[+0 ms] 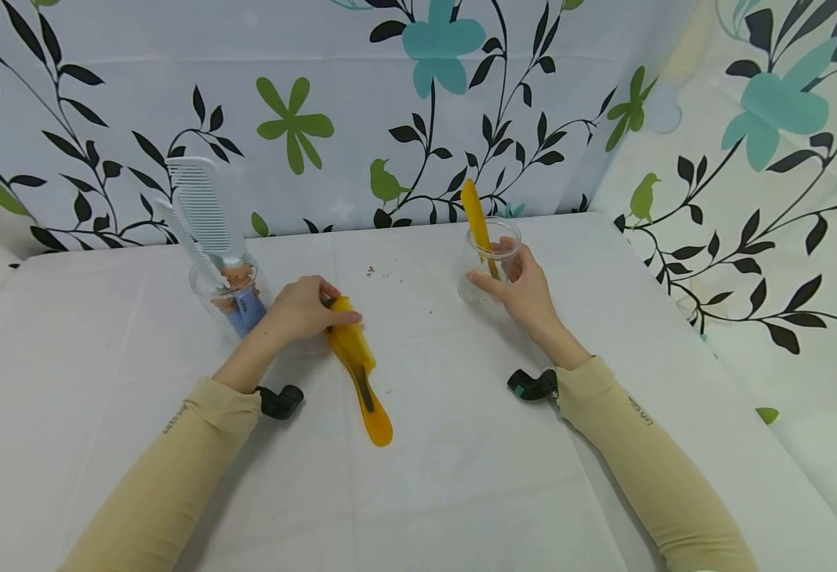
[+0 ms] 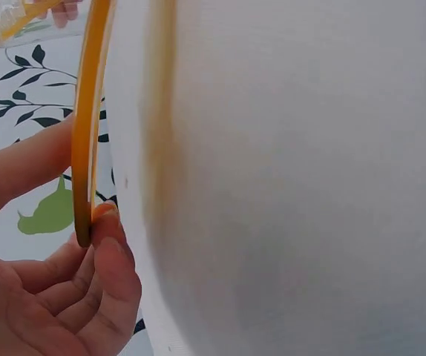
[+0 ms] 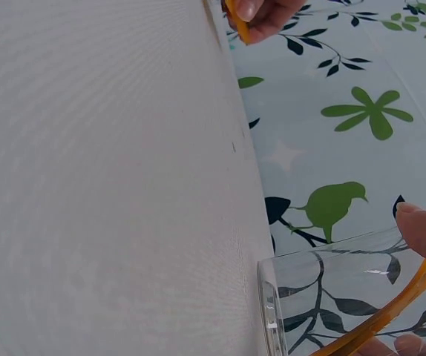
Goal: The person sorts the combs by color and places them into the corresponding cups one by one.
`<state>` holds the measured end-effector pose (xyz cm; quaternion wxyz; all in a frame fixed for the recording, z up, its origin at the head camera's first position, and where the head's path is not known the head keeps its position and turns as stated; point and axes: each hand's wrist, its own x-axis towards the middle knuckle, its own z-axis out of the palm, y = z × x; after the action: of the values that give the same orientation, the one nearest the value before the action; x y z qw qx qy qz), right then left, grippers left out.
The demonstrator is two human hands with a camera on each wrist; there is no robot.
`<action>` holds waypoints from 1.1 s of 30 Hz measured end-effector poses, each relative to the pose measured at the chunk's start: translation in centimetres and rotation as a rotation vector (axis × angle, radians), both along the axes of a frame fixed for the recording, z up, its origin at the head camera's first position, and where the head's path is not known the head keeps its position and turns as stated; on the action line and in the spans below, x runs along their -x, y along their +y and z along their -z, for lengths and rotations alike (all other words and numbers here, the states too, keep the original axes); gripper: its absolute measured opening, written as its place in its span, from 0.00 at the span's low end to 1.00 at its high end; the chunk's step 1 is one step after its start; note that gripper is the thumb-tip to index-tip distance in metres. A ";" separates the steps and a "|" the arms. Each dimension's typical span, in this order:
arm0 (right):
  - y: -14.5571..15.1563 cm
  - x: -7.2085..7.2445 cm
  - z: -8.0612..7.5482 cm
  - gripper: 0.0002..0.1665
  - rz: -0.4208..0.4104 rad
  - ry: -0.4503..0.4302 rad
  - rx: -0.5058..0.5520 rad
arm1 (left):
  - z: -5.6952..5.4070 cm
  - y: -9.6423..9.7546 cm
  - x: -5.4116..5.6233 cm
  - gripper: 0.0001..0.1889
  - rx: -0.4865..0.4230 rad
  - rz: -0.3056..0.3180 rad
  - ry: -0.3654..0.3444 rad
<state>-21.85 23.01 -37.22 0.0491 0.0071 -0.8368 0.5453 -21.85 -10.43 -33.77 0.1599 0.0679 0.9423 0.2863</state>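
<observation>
My left hand (image 1: 302, 308) pinches the far end of a translucent yellow handled comb (image 1: 356, 345) between thumb and fingers. Its rounded handle points back toward me, low over the white table. The left wrist view shows this comb (image 2: 87, 111) edge-on, with the fingertips at its end. On the right, my right hand (image 1: 530, 292) grips a clear jar (image 1: 470, 270) round its side. Inside it leans a slim yellow item (image 1: 475, 213), its tip above the rim. The right wrist view catches the jar (image 3: 302, 278) only in part.
A second clear jar (image 1: 202, 287) at the back left holds pale blue combs (image 1: 207, 210), with brown and blue items low inside. Small brown crumbs (image 1: 371, 272) lie on the white table (image 1: 447, 445). A patterned cloth (image 1: 347, 103) hangs behind its far edge.
</observation>
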 end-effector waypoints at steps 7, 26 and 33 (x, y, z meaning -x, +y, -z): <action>0.1 0.0 0.0 0.49 0.006 -0.008 -0.012 | -1.2 0.1 0.0 0.25 -0.069 0.000 0.008; 0.1 0.2 0.2 0.49 0.003 -0.007 -0.003 | -2.8 0.1 -0.3 0.18 -0.399 0.015 -0.032; 0.2 0.2 0.2 0.48 0.012 -0.007 -0.016 | -4.3 0.5 -0.7 0.20 -0.489 -0.017 -0.018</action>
<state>-22.01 23.25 -37.45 0.0491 0.0006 -0.8413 0.5384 -21.13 -9.93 -29.48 0.1447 0.0938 0.8441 0.5077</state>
